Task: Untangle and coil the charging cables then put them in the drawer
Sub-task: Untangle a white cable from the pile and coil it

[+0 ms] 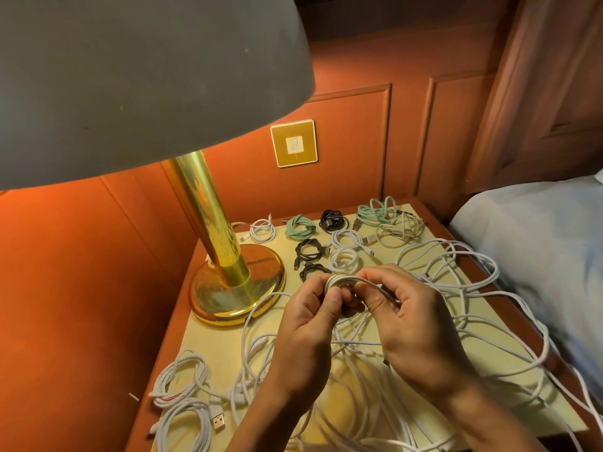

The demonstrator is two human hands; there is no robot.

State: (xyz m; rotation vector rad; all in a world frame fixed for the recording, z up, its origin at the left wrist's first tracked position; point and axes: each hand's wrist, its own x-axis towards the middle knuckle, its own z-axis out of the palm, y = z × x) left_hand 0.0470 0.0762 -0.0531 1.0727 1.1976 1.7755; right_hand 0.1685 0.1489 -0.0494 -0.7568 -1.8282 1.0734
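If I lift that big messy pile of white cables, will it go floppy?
Probably very floppy: the loose white cables lie in limp loops across the table and over its edge. Likely they would snag and come up together, since the loops cross each other. Probably light too; the strands look thin.

Lamp base (236, 285) left; cable tangle (456, 321) right.

White cables (359, 357) lie on a pale yellow tabletop (215, 340) beside mint-green coils (293, 231) and black coils (326, 223), under a grey lampshade (146, 76) on a shiny gold stem (208, 216), against an orange-red wall (352, 132).
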